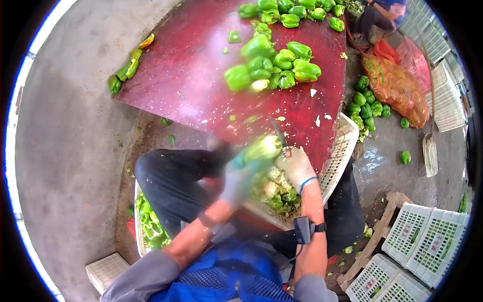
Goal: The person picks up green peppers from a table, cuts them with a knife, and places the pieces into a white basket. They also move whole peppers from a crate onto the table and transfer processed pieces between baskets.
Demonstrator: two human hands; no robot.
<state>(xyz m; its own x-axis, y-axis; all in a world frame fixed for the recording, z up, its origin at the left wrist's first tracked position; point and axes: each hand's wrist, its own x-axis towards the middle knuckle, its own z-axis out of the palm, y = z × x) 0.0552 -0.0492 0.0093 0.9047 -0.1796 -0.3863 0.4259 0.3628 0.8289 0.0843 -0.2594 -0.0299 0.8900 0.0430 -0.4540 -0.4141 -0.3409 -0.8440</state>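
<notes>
My left hand (pixel 238 177), in a grey-green glove and smeared by motion, is closed around a green bell pepper (pixel 262 149). The pepper's pale, opened end faces my right hand (pixel 297 167). That hand wears a white glove and is closed on a small knife; its dark blade (pixel 280 130) is blurred and mostly hidden. Below both hands, a white plastic basket (pixel 346 138) between my legs contains pepper cores and leafy scraps (pixel 277 194). Several whole green peppers (pixel 260 67) lie beyond my hands on the red tabletop (pixel 186 75).
A crate of peppers (pixel 152 221) stands by my left leg. On the right are loose peppers (pixel 370 103) on the floor, a full orange mesh sack (pixel 397 90), a wooden pallet (pixel 375 236) and white crates (pixel 425 236). Another person (pixel 377 17) sits at the far right.
</notes>
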